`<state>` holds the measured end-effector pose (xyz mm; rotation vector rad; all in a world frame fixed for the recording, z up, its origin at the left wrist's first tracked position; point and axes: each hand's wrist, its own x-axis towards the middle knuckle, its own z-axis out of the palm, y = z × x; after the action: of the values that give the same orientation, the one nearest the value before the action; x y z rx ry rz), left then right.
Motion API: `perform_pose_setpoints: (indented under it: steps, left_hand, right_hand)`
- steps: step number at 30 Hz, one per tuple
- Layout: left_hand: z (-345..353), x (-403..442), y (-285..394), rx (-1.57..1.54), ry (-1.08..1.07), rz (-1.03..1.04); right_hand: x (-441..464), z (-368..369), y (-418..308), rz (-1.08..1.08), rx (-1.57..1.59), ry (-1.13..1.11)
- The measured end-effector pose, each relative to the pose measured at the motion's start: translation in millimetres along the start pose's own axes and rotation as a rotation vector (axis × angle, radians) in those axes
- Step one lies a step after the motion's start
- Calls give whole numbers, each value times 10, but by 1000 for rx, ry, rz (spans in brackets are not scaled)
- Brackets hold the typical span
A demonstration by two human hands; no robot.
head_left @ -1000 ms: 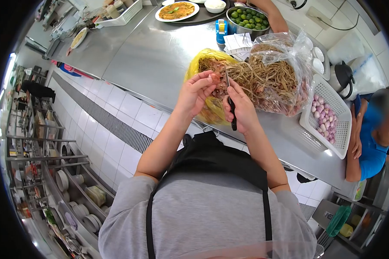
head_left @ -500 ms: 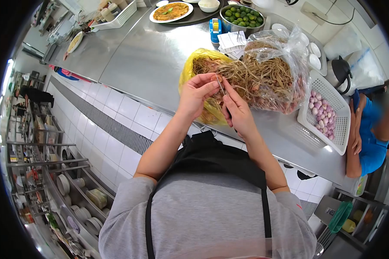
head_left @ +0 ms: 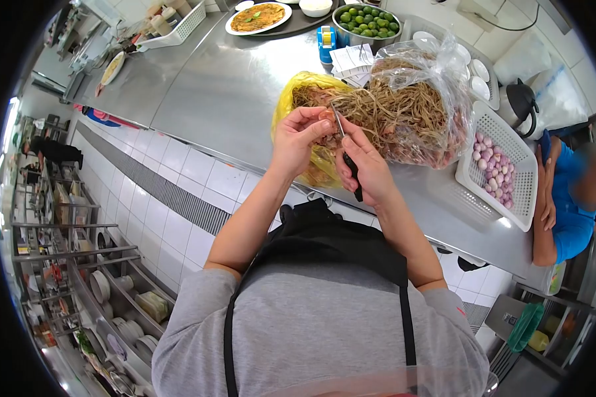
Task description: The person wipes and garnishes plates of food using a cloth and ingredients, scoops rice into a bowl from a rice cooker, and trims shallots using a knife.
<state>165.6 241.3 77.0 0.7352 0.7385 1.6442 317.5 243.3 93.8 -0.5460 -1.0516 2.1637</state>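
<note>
My left hand (head_left: 299, 137) pinches a small reddish-brown piece (head_left: 326, 116), likely a shallot, above a yellow plastic bag (head_left: 283, 106). Just to its right, my right hand (head_left: 366, 163) is closed round the black handle of a small knife (head_left: 352, 171), whose blade points up and away beside the piece. Beyond my hands, a clear plastic bag (head_left: 458, 99) holds dry brown stalks (head_left: 404, 109) with reddish bulbs at their lower end. Peeled purple-white shallots (head_left: 493, 171) lie in a white perforated basket (head_left: 524, 178) on the right.
The steel counter (head_left: 212, 99) bears a bowl of green limes (head_left: 367, 23), a blue tape dispenser (head_left: 326, 45), papers (head_left: 352, 63) and a plate of food (head_left: 258, 18). A person in blue (head_left: 569, 198) leans at the right end. Shelves stand at lower left.
The knife blade has swung from across the piece to pointing up beside it, and its handle shows again. The other person's arm behind the lime bowl has left the view.
</note>
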Motion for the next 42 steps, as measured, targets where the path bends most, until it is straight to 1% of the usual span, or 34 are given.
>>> perform_pose_setpoints:
  steps: [3, 5, 6, 8, 9, 11, 13, 15, 17, 18, 20, 24, 26, 27, 29, 30, 32, 33, 35, 38, 39, 41, 42]
  left_hand:
    - [-34, -16, 3, 9, -17, -12]
    - [-62, -25, 3, 149, -84, 49]
    - [-70, -20, 12, 148, -86, 49]
    - [-82, -21, 21, 258, -151, 116]
    - [-69, -33, 14, 256, -153, 118]
    - [-40, -34, 3, 394, -128, 181]
    - [-84, -40, -16, 410, -129, 183]
    - [-122, -31, -34, 428, -131, 185]
    - [-131, -44, -43, 70, -75, -32]
    - [-138, -42, -41, 68, -74, -32]
    - [-151, -36, -33, -100, -83, -175]
    - [-143, -31, -20, -168, -108, -218]
    - [-161, -19, -21, -307, -183, -346]
    - [-146, -24, -42, -309, -182, -344]
    - [10, -57, -26, -193, -43, -356]
    - [-10, -60, -67, -194, -41, -355]
    - [-49, -59, -130, -167, -45, -242]
    - [-65, -56, -146, -168, -46, -240]
    - [-30, -78, -115, -300, -38, -281]
    - [-94, -35, -161, -366, -24, -279]
    - [-123, -26, -163, -366, -20, -276]
    - [-134, -19, -97, -272, -6, -220]
    - [-134, -20, -58, -271, -2, -218]
  right_hand:
    - [1, 4, 17, 7, -54, 15]
    - [1, 14, 19, 2, -72, 24]
    - [-5, 24, 8, 27, -22, 23]
    - [-19, 41, 14, 54, 27, 25]
    - [-7, 51, 27, 44, 46, 50]
    - [41, 57, 36, 24, 58, 69]
    - [60, 51, 59, 43, 50, 115]
    - [75, 54, 30, 49, 79, 95]
    - [67, 50, 18, 64, 109, 77]
    - [65, 42, 9, 83, 163, 61]
    - [57, 39, -14, 105, 213, 46]
    - [34, 38, -42, 106, 280, 7]
    - [28, 23, -41, 109, 303, -14]
    - [23, 9, -26, 109, 299, -30]
    - [18, 6, -4, 111, 295, -47]
    - [20, 17, 8, 104, 292, -63]
    - [27, 27, 25, 96, 289, -80]
    - [35, 22, 21, 85, 287, -66]
    - [38, 11, 16, 73, 285, -52]
    - [43, -21, -4, 67, 259, -50]
    - [31, -36, -11, 53, 262, -27]
    - [25, -101, -19, 44, 268, -6]
    - [33, -167, -9, 8, 182, 39]
